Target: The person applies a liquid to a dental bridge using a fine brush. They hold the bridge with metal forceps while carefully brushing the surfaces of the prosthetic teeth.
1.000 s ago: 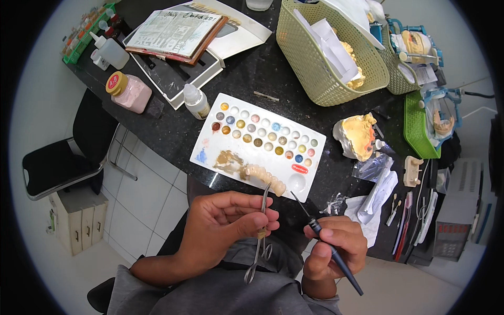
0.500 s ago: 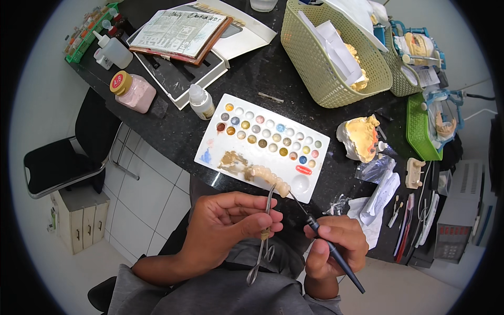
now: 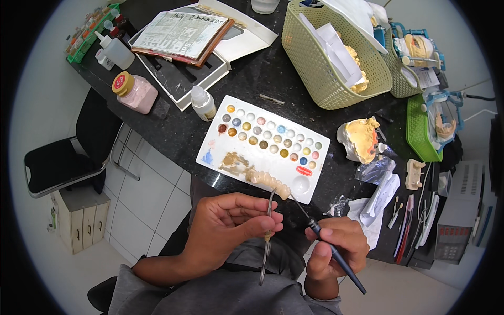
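My left hand (image 3: 223, 226) is closed round slim metal forceps (image 3: 266, 257), pinched between thumb and fingers. The tips of the forceps grip a curved, tooth-coloured dental bridge (image 3: 272, 183), which is held over the near edge of a white paint palette (image 3: 210, 137). Several small wells of coloured stain fill the palette's far part, and brown and blue smears mark its near left. In my right hand (image 3: 341, 244) is a fine brush (image 3: 344, 264) with a dark handle, held like a pen. The brush tip is at the right end of the bridge; I cannot tell whether it touches.
Left of the palette are a dropper bottle (image 3: 203, 105), a jar of pink powder (image 3: 139, 96) and an open book (image 3: 181, 37). A woven basket (image 3: 336, 79) stands at the far right, with a yellow dental cast (image 3: 359, 140) nearer. Crumpled tissue (image 3: 379, 202) and brushes lie right of my hand.
The forceps have turned in my left fingers, so their handle loops now show edge-on. With them the bridge has rolled slightly. My right hand and brush have barely moved.
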`<act>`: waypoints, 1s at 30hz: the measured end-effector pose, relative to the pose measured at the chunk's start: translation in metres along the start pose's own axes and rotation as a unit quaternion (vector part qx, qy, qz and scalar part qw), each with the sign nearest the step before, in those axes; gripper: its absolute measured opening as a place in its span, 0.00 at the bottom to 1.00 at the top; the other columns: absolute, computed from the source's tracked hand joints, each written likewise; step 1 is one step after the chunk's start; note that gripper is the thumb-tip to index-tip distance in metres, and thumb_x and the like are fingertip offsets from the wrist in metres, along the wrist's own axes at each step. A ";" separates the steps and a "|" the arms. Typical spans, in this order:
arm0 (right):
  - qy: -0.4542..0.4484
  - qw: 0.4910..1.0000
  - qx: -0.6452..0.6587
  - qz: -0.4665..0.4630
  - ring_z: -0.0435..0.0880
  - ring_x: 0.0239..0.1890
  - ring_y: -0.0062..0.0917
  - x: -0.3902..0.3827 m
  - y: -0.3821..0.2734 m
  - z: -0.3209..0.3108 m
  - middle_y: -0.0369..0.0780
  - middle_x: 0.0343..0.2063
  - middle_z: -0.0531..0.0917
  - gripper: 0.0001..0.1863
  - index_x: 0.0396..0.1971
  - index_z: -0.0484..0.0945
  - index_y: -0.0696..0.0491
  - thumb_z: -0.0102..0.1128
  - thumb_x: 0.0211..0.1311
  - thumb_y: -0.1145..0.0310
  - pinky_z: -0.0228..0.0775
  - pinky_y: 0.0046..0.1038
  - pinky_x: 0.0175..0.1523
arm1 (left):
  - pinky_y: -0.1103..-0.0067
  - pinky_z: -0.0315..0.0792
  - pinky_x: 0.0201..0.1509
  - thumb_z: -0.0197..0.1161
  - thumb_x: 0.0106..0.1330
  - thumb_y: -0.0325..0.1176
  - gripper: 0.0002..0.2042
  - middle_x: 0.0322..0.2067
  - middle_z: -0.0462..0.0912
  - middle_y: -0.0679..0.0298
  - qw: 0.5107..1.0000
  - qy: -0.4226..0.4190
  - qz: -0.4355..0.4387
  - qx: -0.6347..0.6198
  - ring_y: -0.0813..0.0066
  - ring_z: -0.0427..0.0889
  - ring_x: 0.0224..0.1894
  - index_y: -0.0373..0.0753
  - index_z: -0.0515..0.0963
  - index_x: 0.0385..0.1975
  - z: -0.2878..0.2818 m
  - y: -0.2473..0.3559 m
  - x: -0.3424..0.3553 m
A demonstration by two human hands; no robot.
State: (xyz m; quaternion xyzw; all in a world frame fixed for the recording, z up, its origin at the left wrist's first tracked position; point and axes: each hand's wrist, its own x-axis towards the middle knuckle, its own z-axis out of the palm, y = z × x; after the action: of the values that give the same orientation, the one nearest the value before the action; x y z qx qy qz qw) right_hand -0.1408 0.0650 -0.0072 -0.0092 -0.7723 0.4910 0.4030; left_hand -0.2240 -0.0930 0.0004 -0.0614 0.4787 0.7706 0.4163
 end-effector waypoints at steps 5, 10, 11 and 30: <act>-0.028 1.000 0.008 -0.005 0.81 0.17 0.28 0.000 0.000 -0.002 0.43 0.18 0.79 0.07 0.27 0.77 0.62 0.62 0.47 0.78 0.74 0.22 0.22 | 0.71 0.81 0.45 0.62 0.58 0.17 0.09 0.34 0.82 0.51 1.000 0.001 0.014 0.014 0.65 0.84 0.38 0.29 0.76 0.38 0.000 -0.002 0.000; -0.013 1.000 0.000 0.007 0.80 0.17 0.28 0.001 -0.001 -0.001 0.43 0.17 0.79 0.07 0.26 0.77 0.63 0.63 0.46 0.78 0.74 0.22 0.22 | 0.70 0.81 0.45 0.62 0.57 0.17 0.09 0.34 0.82 0.52 0.999 0.000 0.028 0.016 0.66 0.84 0.39 0.29 0.76 0.38 -0.001 -0.004 0.000; -0.018 1.000 0.001 0.007 0.80 0.17 0.28 0.001 0.000 -0.001 0.43 0.17 0.79 0.07 0.26 0.77 0.63 0.63 0.46 0.78 0.74 0.22 0.22 | 0.70 0.81 0.46 0.63 0.57 0.17 0.09 0.34 0.82 0.52 0.999 0.000 0.030 0.017 0.66 0.84 0.39 0.29 0.76 0.38 -0.001 -0.005 0.000; -0.106 0.979 -0.156 0.072 0.78 0.18 0.22 0.044 -0.002 -0.021 0.40 0.18 0.80 0.06 0.24 0.81 0.59 0.64 0.42 0.79 0.67 0.19 0.23 | 0.76 0.79 0.49 0.63 0.57 0.17 0.11 0.37 0.82 0.51 0.998 -0.001 0.053 0.020 0.66 0.83 0.42 0.25 0.75 0.40 -0.005 -0.005 -0.001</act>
State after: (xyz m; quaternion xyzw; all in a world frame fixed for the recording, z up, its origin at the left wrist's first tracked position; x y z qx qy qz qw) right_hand -0.1564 0.0981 0.0252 -0.0755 -0.8749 0.3903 0.2766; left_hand -0.2215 -0.0964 -0.0052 -0.0270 0.4958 0.7822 0.3763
